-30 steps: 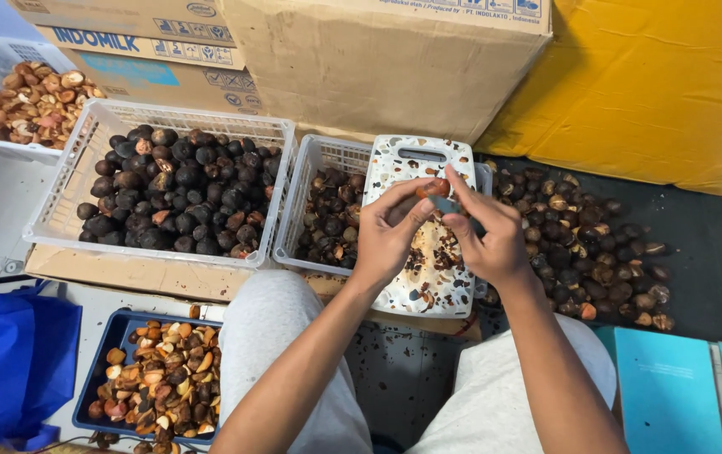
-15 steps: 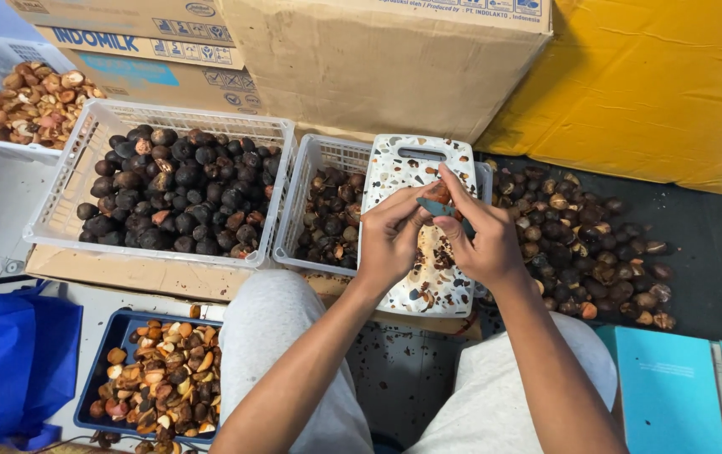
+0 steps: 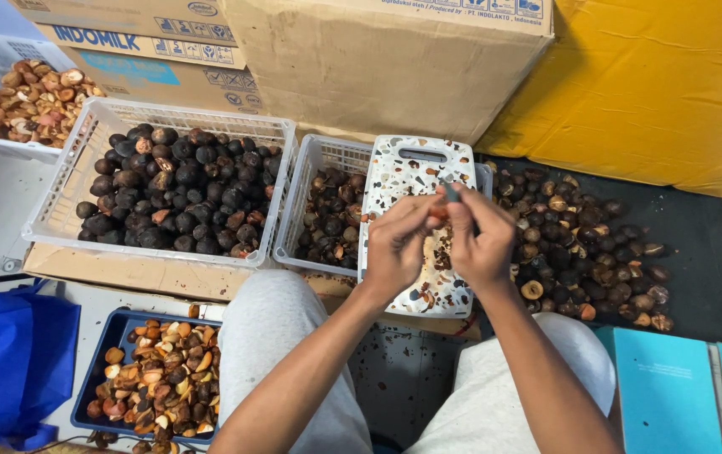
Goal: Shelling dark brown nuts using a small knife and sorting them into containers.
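Nearest, blue tray (image 3: 96,370) of cut brown pieces at the left knee. Both hands over the speckled cutting board (image 3: 403,172): left hand (image 3: 394,244) pinches a small brown nut (image 3: 438,214), right hand (image 3: 483,244) is closed on a grey-tipped tool (image 3: 452,192). Versus a second ago, hands sit slightly lower and closer together; working of the nut continues. Beyond, white basket (image 3: 66,181) of dark nuts at the board's left edge.

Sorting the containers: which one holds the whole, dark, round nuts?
The large white basket at centre-left, left of the hands. The other containers hold cut, brownish pieces.
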